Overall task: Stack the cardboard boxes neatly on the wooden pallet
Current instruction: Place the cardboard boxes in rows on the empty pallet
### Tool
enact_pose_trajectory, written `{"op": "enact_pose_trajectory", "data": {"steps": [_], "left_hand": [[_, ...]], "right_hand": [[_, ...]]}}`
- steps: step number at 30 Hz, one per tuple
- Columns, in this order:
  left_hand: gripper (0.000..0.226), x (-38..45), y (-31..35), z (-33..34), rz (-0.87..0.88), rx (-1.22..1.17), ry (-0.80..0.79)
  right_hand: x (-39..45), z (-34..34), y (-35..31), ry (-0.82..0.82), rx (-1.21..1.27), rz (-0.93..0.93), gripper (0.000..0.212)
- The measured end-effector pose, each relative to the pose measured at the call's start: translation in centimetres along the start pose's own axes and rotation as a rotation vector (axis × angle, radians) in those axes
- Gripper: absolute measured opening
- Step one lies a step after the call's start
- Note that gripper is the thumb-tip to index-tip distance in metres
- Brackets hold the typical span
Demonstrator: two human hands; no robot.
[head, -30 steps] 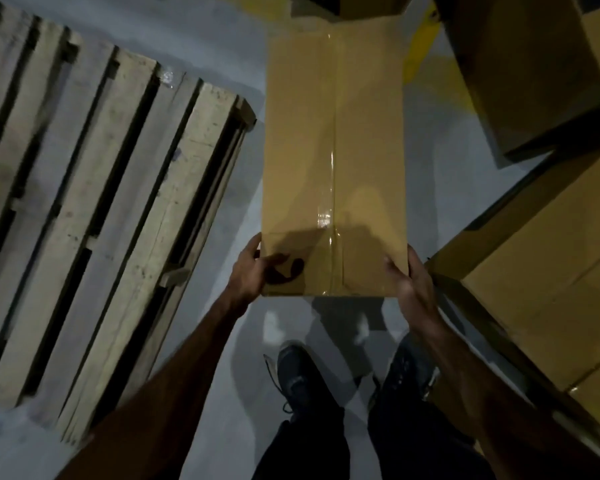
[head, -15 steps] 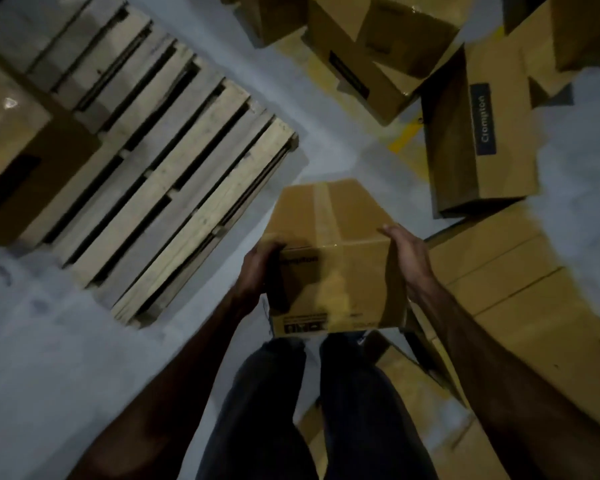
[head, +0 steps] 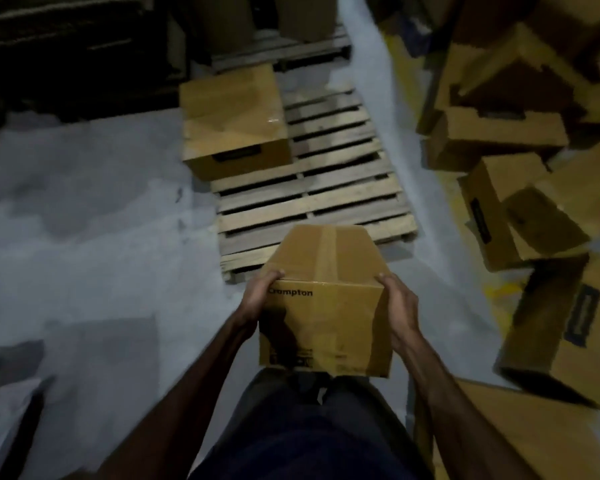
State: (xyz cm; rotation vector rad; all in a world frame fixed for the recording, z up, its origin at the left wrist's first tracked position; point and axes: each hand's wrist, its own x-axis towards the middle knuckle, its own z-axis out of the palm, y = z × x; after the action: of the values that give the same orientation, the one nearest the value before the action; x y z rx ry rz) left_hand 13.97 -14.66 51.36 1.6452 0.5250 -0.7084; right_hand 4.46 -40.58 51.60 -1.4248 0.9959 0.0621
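Note:
I carry a long taped cardboard box (head: 323, 299) marked "Crompton" in front of my waist, clear of the floor. My left hand (head: 258, 294) grips its near left corner, fingers curled over the top edge. My right hand (head: 397, 308) grips the near right corner the same way. The wooden pallet (head: 312, 199) lies on the grey floor straight ahead, its near edge just beyond the box's far end. One cardboard box (head: 234, 123) stands on the pallet's far left part.
A heap of several tumbled cardboard boxes (head: 506, 140) fills the right side, with one large box (head: 565, 334) close to my right arm. A second pallet (head: 281, 46) with boxes stands further back. Dark shelving (head: 70, 46) lines the far left.
The box has been lifted off the floor and carried round; the view has swung so the pallet, earlier at my left, now lies straight ahead.

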Motion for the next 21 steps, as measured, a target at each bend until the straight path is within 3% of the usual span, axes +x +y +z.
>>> {"op": "enact_pose_trajectory", "data": {"steps": [6, 12, 16, 21], "left_hand": [[0.043, -3.4, -0.2, -7.6, 0.144, -0.114, 0.137], [0.031, -5.0, -2.4, -15.5, 0.173, -0.263, 0.251], [0.046, -4.7, -3.8, -22.8, 0.163, -0.299, 0.285], [0.043, -4.5, -5.0, -33.1, 0.152, -0.298, 0.347]], "right_hand": [[-2.3, 6.7, -3.0, -0.185, -0.118, -0.079, 0.033], [-5.8, 14.5, -4.1, -0.292, -0.233, -0.187, 0.044], [-8.7, 21.6, -3.7, -0.341, -0.287, -0.219, 0.037], [-12.4, 31.6, -2.3, -0.377, -0.332, -0.210, 0.046]]}}
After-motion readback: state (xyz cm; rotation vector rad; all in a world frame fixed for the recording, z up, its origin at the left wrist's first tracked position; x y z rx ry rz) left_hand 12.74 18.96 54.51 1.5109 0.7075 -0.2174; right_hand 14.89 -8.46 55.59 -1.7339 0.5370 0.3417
